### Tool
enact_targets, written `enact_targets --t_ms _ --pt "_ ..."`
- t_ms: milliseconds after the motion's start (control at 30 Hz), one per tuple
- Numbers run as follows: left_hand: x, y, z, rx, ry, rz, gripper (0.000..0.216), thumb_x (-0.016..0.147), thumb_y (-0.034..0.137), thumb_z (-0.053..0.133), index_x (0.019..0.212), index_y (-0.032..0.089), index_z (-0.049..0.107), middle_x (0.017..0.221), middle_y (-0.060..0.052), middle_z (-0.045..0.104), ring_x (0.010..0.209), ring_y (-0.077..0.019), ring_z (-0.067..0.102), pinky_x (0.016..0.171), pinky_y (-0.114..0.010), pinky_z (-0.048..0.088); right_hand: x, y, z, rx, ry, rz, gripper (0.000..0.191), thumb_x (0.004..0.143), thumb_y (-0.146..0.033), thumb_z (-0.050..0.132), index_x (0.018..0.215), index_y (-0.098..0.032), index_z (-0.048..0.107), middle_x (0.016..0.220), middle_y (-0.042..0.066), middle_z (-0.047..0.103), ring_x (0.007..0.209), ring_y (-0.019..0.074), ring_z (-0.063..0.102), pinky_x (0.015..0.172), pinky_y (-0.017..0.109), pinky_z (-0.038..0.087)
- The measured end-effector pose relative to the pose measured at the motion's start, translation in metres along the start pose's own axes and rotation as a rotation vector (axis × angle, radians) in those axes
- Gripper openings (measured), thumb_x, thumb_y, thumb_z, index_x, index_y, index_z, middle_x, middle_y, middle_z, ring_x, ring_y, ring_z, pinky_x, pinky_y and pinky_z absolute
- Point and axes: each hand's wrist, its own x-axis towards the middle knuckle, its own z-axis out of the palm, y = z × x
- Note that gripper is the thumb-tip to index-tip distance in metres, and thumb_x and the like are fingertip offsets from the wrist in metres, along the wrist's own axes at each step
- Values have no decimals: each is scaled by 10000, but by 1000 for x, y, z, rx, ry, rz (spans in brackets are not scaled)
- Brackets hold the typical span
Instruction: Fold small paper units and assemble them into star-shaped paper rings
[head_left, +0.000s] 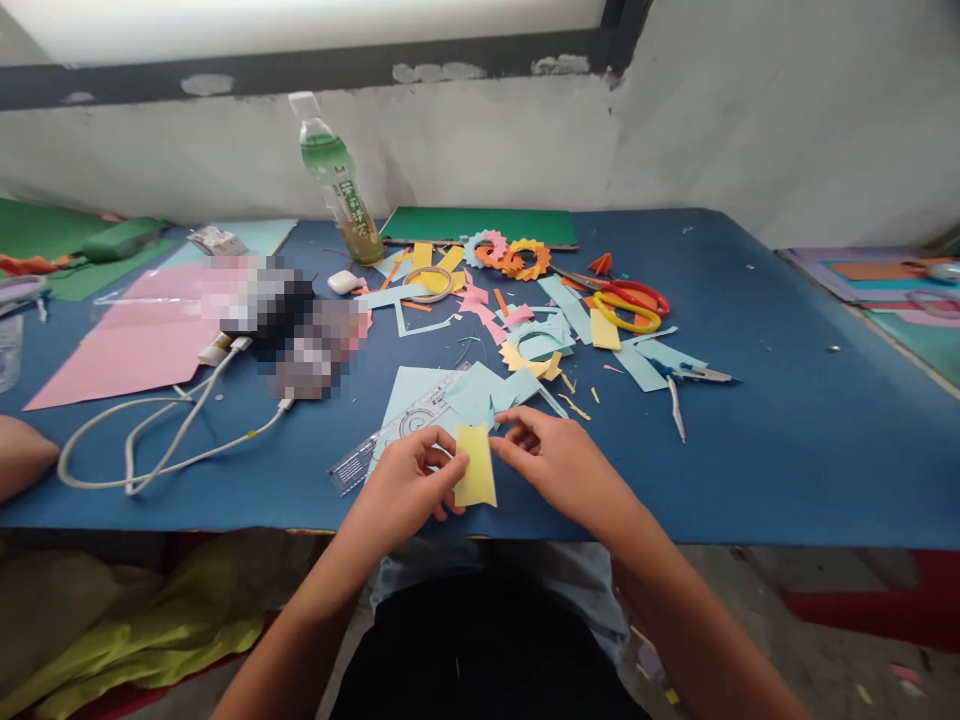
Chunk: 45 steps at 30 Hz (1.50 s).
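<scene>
At the near edge of the blue table [787, 460], the left hand [409, 485] pinches the yellow paper slip [475, 470] by its left edge. The right hand [551, 455] nips the slip's upper right corner with closed fingertips. Just behind the slip lie a clear ruler [390, 432] and a light blue sheet [420, 395]. Farther behind it are paper scraps [536, 340], yellow-and-red scissors [630, 305], then a drink bottle [337, 180].

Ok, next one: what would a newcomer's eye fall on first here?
The left hand and right hand pinch a yellow paper piece at the near edge of the blue table. Behind them sprawl coloured paper scraps with red-and-yellow scissors; a drink bottle stands at the far edge.
</scene>
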Motion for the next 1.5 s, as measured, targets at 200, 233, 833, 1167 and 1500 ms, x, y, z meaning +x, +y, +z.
enact_targets --t_ms 200,233,833,1167,1500 --pt "-7 -6 15 -37 83 37 221 770 367 577 749 191 445 562 55 564 485 -131 611 422 -198 462 -12 2 10 218 -2 27 358 830 -450 544 1051 -177 615 796 30 674 708 166 627 630 255 473" --pt "-7 -6 16 -8 73 42 212 776 363 568 745 191 448 564 53 565 494 -133 612 437 -204 466 -14 2 9 187 -17 12 297 823 -413 564 995 -182 636 776 24 673 703 167 624 624 251 464" --pt "15 1 20 838 387 163 95 825 281 569 860 193 581 810 -4 644 702 -189 603 584 -269 370 -11 7 24 -606 314 -31 117 858 -281 574 785 -196 611 715 -5 649 642 162 600 535 254 309" --pt "14 -13 22 927 468 337 312 816 379 606 1031 155 574 1025 -77 598 973 -255 570 732 -332 464 -12 15 26 -684 394 -288 250 851 -237 575 1080 -140 597 1040 73 634 916 219 574 778 311 429" --pt "11 0 22 934 344 194 260 798 378 626 971 207 536 932 -14 596 842 -220 590 638 -295 406 -8 14 27 -452 307 -200 48 862 -171 539 819 -160 558 847 32 602 816 195 549 742 309 415"
